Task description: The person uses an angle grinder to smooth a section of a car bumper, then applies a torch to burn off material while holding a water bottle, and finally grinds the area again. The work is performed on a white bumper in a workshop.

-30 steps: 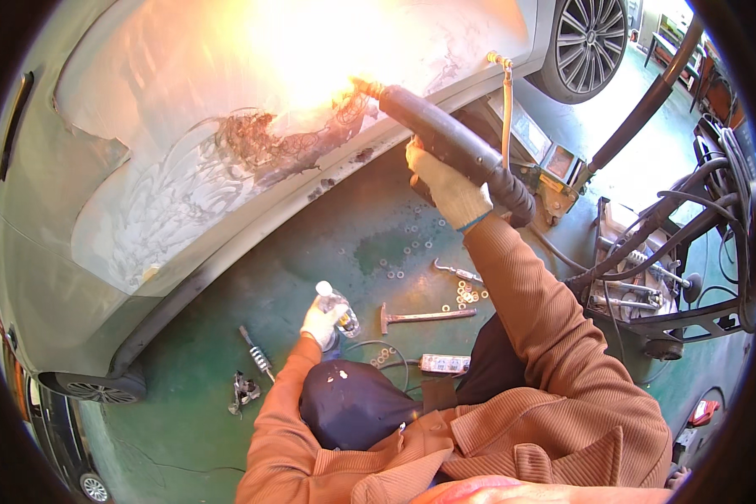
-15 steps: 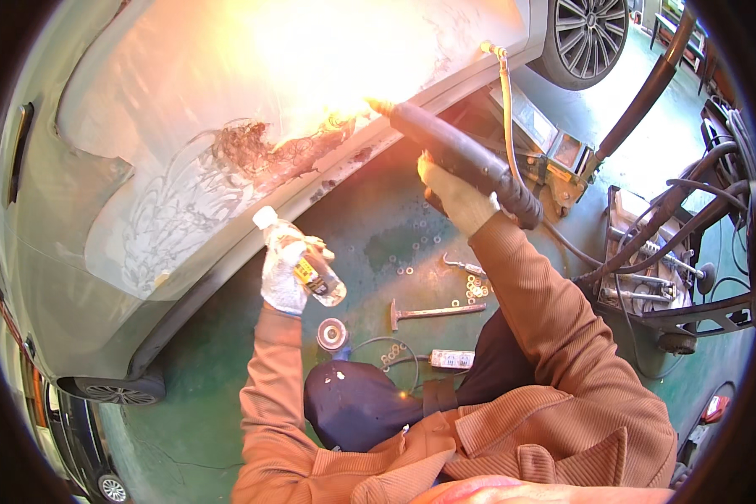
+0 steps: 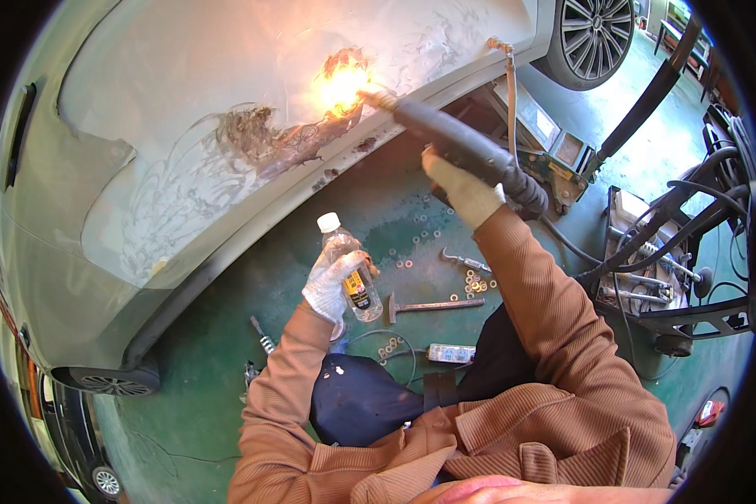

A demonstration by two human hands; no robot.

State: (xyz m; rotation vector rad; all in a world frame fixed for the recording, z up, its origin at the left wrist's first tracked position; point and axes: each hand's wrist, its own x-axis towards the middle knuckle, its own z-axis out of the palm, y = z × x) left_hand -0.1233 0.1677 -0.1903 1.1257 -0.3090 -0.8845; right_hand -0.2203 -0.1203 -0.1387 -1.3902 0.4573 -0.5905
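Your left hand [image 3: 333,279]: wrapped round a clear, white-capped plastic bottle [image 3: 362,294]
Bottle label [image 3: 356,284]: yellow-and-black, printed
Your right hand [image 3: 464,186]: closed on a black cylindrical tool [image 3: 455,139], tip at the grey car panel's [image 3: 252,76] glow [image 3: 342,86]

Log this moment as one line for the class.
left hand: holds capped bottle | right hand: grips black tool | tool tip: bright flare at car panel | hammer: on floor
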